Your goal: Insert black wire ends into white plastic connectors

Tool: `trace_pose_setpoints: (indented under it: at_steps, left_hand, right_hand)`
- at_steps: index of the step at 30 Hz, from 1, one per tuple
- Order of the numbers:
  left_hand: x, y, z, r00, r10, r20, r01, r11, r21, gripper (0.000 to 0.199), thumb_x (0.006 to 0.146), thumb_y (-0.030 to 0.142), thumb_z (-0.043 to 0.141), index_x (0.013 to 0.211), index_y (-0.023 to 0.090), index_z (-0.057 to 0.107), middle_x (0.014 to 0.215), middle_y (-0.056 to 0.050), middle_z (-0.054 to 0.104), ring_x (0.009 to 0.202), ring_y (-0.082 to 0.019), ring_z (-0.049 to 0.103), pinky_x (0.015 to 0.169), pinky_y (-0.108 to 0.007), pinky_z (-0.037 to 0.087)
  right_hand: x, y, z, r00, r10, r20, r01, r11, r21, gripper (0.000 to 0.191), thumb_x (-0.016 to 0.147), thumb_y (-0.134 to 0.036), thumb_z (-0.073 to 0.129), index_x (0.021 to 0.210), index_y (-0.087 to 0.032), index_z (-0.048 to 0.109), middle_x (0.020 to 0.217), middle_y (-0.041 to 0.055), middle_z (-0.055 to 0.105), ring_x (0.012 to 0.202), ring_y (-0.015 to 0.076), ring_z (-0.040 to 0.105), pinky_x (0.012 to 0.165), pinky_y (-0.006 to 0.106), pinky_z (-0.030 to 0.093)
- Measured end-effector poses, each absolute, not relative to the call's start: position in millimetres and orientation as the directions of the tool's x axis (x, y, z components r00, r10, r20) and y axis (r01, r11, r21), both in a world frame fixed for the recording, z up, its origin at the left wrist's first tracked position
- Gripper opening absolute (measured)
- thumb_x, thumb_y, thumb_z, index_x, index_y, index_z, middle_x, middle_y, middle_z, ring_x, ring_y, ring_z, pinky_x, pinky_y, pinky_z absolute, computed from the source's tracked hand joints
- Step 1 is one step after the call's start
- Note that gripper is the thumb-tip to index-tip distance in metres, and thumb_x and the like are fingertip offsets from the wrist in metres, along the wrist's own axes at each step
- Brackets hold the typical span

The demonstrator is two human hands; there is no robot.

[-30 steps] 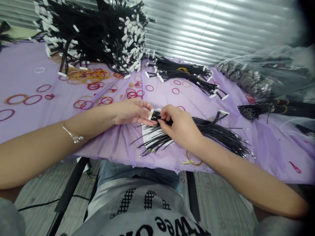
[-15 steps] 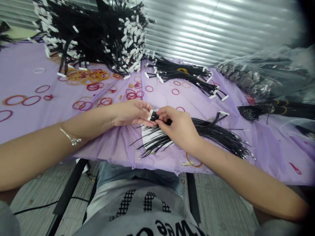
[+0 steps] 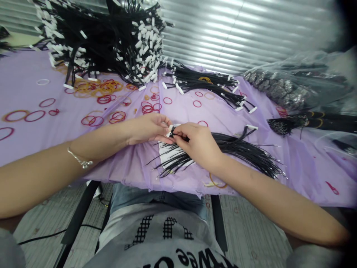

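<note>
- The left hand (image 3: 147, 128) reaches in from the near left, its fingertips and thumb pinching the white-tagged end of a small bunch of black wires (image 3: 173, 131).
- The right hand (image 3: 198, 144) grips the same bunch from the right, so the two hands nearly touch around it.
- The bunch is held near the middle of the scene, above a loose fan of black wires (image 3: 231, 150) that lies on a purple plastic sheet (image 3: 36, 93) and runs under the right hand.
- A large heap of white-tagged black wires (image 3: 108, 41) sits far left, with a smaller bundle of tagged wires (image 3: 203, 83) just to its right.
- Red and orange rubber bands (image 3: 104, 99) are scattered across the sheet, mostly left of centre.
- A clear plastic bag (image 3: 295, 82) with dark contents lies far right.
- A silver bracelet (image 3: 79, 160) circles the left wrist.
</note>
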State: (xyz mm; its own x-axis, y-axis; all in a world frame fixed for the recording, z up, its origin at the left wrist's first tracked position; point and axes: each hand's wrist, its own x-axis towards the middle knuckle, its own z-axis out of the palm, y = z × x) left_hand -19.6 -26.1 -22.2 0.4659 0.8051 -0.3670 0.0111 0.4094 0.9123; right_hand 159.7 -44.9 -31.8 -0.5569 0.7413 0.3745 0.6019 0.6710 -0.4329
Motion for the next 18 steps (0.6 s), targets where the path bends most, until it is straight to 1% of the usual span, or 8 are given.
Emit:
trace_pose_setpoints:
  at_steps: [2, 5, 7, 9, 11, 14, 16, 18]
  left_hand:
    - [-19.2, -26.6, -23.3, 0.463, 0.810, -0.358, 0.015, 0.397, 0.918, 0.016, 0.077, -0.002, 0.055, 0.082, 0.013, 0.051, 0.067, 0.001, 0.063, 0.067, -0.012, 0.068, 0.079, -0.028, 0.053]
    - [-18.8, -26.6, -24.2, 0.463, 0.811, -0.358, -0.002, 0.405, 0.914, 0.016, 0.078, -0.002, 0.055, 0.082, 0.013, 0.050, 0.068, 0.000, 0.064, 0.067, -0.012, 0.069, 0.075, -0.026, 0.054]
    - [-19.1, -26.1, -24.0, 0.474, 0.801, -0.365, -0.023, 0.426, 0.904, 0.017, 0.078, -0.002, 0.056, 0.082, 0.012, 0.051, 0.068, -0.001, 0.064, 0.067, -0.013, 0.069, 0.073, -0.025, 0.054]
    - [-19.8, -25.2, -23.7, 0.486, 0.791, -0.371, -0.038, 0.444, 0.895, 0.017, 0.077, -0.004, 0.056, 0.082, 0.012, 0.051, 0.068, -0.002, 0.065, 0.066, -0.013, 0.069, 0.073, -0.024, 0.055]
    - [-20.7, -24.1, -23.6, 0.490, 0.786, -0.376, -0.047, 0.454, 0.890, 0.017, 0.078, -0.005, 0.054, 0.082, 0.012, 0.050, 0.068, -0.002, 0.066, 0.067, -0.013, 0.070, 0.074, -0.025, 0.055]
    - [-21.6, -23.0, -23.7, 0.495, 0.782, -0.380, -0.059, 0.466, 0.883, 0.017, 0.079, -0.005, 0.051, 0.083, 0.012, 0.050, 0.069, -0.004, 0.067, 0.067, -0.014, 0.070, 0.073, -0.025, 0.055]
    - [-22.0, -22.9, -23.3, 0.502, 0.777, -0.378, -0.066, 0.471, 0.880, 0.016, 0.078, -0.004, 0.053, 0.083, 0.011, 0.050, 0.070, -0.005, 0.067, 0.067, -0.014, 0.070, 0.072, -0.025, 0.055]
    - [-22.2, -23.4, -22.2, 0.504, 0.775, -0.381, -0.074, 0.478, 0.875, 0.017, 0.078, -0.004, 0.054, 0.083, 0.012, 0.050, 0.069, -0.004, 0.067, 0.067, -0.014, 0.070, 0.073, -0.025, 0.055]
  right_hand:
    - [161.2, -44.9, -30.6, -0.603, 0.705, 0.373, 0.608, 0.709, -0.357, 0.013, 0.084, -0.012, 0.051, 0.083, -0.014, 0.064, 0.083, 0.0072, 0.063, 0.077, 0.0160, 0.057, 0.072, 0.028, 0.043]
    - [164.0, -45.4, -27.6, -0.638, 0.682, 0.357, 0.648, 0.727, -0.230, 0.015, 0.086, -0.016, 0.049, 0.082, -0.011, 0.063, 0.084, 0.0101, 0.060, 0.078, 0.0185, 0.054, 0.072, 0.030, 0.043]
    - [166.2, -45.6, -26.4, -0.663, 0.661, 0.351, 0.655, 0.740, -0.156, 0.016, 0.087, -0.018, 0.048, 0.082, -0.011, 0.063, 0.083, 0.0102, 0.059, 0.079, 0.0196, 0.054, 0.071, 0.031, 0.042]
    - [168.3, -45.3, -26.6, -0.680, 0.644, 0.351, 0.654, 0.749, -0.107, 0.017, 0.087, -0.019, 0.047, 0.082, -0.012, 0.062, 0.082, 0.0098, 0.058, 0.078, 0.0200, 0.053, 0.071, 0.032, 0.042]
    - [170.2, -44.6, -28.0, -0.675, 0.647, 0.355, 0.664, 0.742, -0.091, 0.016, 0.087, -0.019, 0.048, 0.080, -0.012, 0.062, 0.081, 0.0094, 0.059, 0.077, 0.0199, 0.054, 0.072, 0.032, 0.042]
    - [172.2, -44.2, -29.1, -0.673, 0.641, 0.369, 0.656, 0.748, -0.103, 0.018, 0.088, -0.021, 0.048, 0.081, -0.013, 0.062, 0.079, 0.0089, 0.062, 0.075, 0.0194, 0.055, 0.072, 0.032, 0.043]
    - [173.3, -45.4, -26.9, -0.661, 0.620, 0.423, 0.633, 0.763, -0.129, 0.019, 0.090, -0.023, 0.047, 0.083, -0.015, 0.062, 0.078, 0.0081, 0.063, 0.075, 0.0190, 0.056, 0.073, 0.032, 0.043]
    - [174.1, -47.7, -22.5, -0.608, 0.607, 0.511, 0.608, 0.770, -0.192, 0.017, 0.090, -0.024, 0.048, 0.086, -0.015, 0.062, 0.078, 0.0068, 0.064, 0.075, 0.0179, 0.056, 0.072, 0.031, 0.043]
